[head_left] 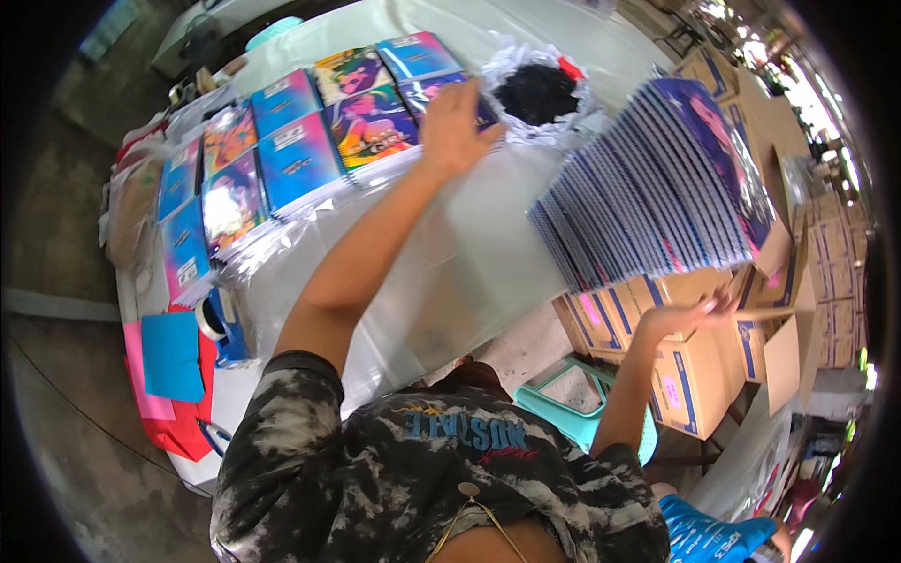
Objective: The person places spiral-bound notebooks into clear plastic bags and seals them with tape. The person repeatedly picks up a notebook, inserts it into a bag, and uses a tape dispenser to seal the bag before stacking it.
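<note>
My left hand [453, 129] lies palm down, fingers stretched out, on a purple-covered notebook [419, 90] at the right end of a row of paired notebook piles. Much of that notebook is hidden under the hand. Just behind it is a blue-and-pink notebook [419, 56]. Other piles to the left show blue-pink covers [298, 161] and colourful illustrated covers [371, 124]. My right hand [693, 314] hovers empty, fingers apart, below a tall leaning stack of spiral-bound notebooks [643, 192] on the right.
Beside the row sits a white plastic bag [500, 64] holding black material. Tape [208, 321] and coloured sheets [173, 357] are at the table's left end. Cardboard boxes [694, 389] and a turquoise plastic stool [587, 427] stand right and below. A person in a blue shirt [718, 535] is at lower right.
</note>
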Tool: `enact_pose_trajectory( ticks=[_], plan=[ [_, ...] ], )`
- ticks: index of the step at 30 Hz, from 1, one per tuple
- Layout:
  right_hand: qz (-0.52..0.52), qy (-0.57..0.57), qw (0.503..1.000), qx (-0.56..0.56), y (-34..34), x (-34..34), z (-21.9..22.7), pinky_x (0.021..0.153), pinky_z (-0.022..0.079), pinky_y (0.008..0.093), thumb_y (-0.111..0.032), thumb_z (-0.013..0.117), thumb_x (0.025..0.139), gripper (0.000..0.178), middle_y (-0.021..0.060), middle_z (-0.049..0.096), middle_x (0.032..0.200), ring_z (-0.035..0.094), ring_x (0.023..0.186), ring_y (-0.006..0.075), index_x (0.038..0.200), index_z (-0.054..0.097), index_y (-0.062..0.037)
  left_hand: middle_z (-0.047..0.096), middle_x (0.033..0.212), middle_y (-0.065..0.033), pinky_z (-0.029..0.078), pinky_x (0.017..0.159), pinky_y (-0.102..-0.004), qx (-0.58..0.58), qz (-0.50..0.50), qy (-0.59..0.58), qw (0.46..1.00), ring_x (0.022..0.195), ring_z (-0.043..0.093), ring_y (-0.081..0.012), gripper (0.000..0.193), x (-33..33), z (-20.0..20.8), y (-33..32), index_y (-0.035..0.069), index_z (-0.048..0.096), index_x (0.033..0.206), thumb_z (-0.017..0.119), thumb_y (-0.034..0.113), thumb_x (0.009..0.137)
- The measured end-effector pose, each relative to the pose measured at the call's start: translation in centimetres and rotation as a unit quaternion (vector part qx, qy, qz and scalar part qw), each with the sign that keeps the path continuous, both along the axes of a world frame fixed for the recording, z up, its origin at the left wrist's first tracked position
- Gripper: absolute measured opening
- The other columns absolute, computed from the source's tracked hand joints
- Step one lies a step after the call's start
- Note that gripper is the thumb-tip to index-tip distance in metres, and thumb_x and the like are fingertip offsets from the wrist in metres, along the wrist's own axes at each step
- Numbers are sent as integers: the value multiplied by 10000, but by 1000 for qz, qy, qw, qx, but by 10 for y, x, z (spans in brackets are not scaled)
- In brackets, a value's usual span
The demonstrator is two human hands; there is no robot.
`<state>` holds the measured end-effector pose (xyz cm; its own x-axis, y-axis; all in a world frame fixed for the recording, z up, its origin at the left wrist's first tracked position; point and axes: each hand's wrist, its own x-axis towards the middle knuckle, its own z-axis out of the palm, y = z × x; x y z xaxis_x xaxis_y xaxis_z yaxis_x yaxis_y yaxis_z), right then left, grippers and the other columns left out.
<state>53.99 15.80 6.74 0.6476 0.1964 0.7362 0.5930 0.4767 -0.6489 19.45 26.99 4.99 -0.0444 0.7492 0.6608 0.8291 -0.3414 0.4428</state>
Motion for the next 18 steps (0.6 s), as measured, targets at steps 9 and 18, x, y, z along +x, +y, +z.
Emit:
enact_pose_trajectory(
  ticks=[9, 18],
  plan=[
    [387, -197, 878, -201, 9, -208, -51, 869, 409, 353, -50, 552, 816, 277, 124, 633, 1001, 569, 947, 254, 1087, 595, -8, 613, 653, -126, 465, 535, -394, -129, 184, 38, 974, 604, 613, -267, 277, -159, -65, -59, 37, 621, 917, 474, 272, 911],
    [147, -512, 712, -457, 222, -325, -129, 931, 413, 451, -419, 669, 747, 547, 237, 603, 1086, 568, 1054, 361, 1056, 610, 29, 550, 1188, -112, 456, 896, -446, -2, -106, -770, 629, 1061, 560, -256, 385, -157, 22, -256, 40, 477, 1221, 495, 289, 929]
  ],
)
